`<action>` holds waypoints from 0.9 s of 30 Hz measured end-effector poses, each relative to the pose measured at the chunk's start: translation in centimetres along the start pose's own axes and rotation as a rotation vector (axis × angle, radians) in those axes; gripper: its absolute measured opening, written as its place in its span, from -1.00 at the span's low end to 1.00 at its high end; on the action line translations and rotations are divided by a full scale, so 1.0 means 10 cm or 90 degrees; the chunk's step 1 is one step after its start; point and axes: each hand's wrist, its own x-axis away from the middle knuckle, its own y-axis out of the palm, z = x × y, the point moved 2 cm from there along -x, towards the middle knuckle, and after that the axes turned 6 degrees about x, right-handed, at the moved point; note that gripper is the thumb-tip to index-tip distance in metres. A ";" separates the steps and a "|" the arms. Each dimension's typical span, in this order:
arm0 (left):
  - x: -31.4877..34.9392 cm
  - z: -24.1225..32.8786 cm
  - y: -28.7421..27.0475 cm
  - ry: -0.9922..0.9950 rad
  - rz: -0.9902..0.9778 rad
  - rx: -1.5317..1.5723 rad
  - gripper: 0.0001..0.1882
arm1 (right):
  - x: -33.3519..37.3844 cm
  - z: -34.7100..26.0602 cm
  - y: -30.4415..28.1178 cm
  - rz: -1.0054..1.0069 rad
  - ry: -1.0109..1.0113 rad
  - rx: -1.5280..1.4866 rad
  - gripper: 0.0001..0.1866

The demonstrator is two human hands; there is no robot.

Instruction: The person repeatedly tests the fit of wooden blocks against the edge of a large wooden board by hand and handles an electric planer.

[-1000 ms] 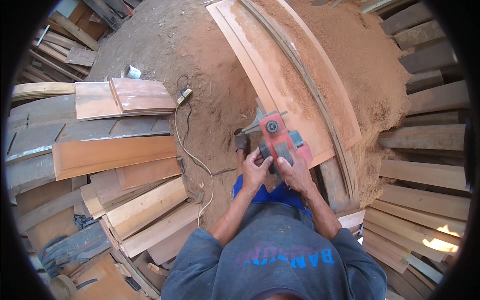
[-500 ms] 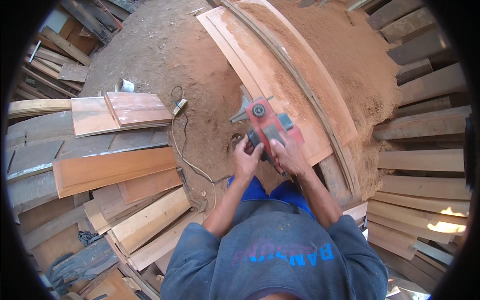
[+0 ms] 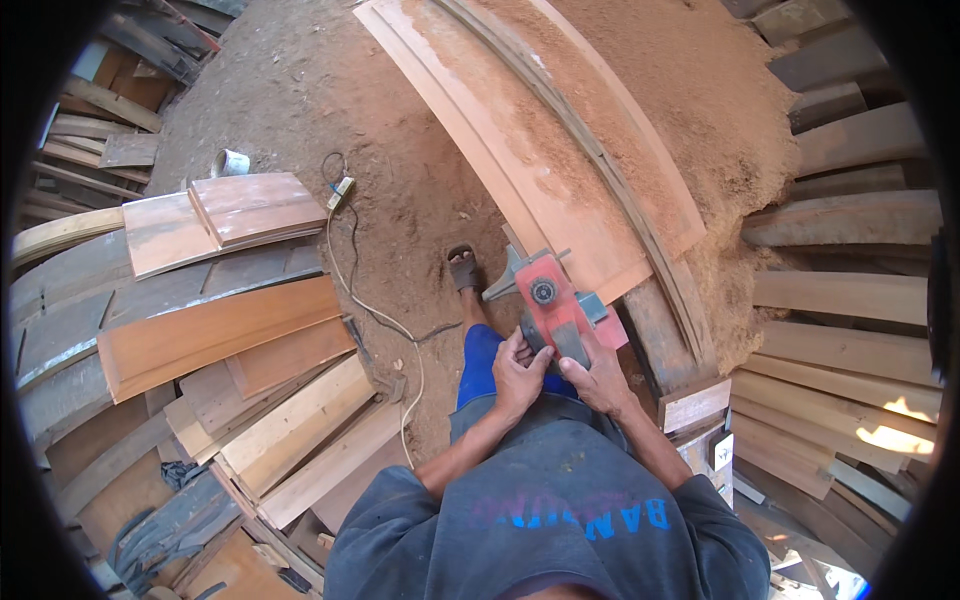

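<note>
A red electric hand planer with a round dark knob and a grey metal guide fence is held close to my body. My left hand is closed on its dark part at the left side. My right hand closes round the rear handle, thumb resting toward the middle. Just beyond the tool lies a wide reddish wooden board, dusted with shavings. A long narrow strip of wood runs along the board. The planer overlaps the board's near end in view; whether they touch I cannot tell.
A cream cable with a power socket lies on the dirt floor at left. Stacked boards fill the left side, more planks the right. Sawdust heaps beyond the board. My sandalled foot stands near the board, left of it.
Both hands and the planer have come lower in the picture, nearer my body and slightly right. My foot and blue-clad leg now show more fully. The view has shifted a little.
</note>
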 end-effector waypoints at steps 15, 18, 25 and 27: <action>-0.87 0.64 -0.30 0.068 0.019 0.051 -0.51 | -0.97 -0.53 0.09 0.050 -0.101 0.015 -0.28; -1.04 0.87 -0.34 0.073 0.013 0.057 -0.53 | -1.17 -0.62 0.10 0.047 -0.095 0.013 -0.29; -1.53 1.24 -0.52 0.034 -0.016 0.062 -0.50 | -1.70 -0.94 0.13 0.062 -0.121 0.004 -0.29; -1.69 1.25 -0.60 0.053 0.003 0.039 -0.51 | -1.86 -1.05 0.13 0.057 -0.125 0.006 -0.29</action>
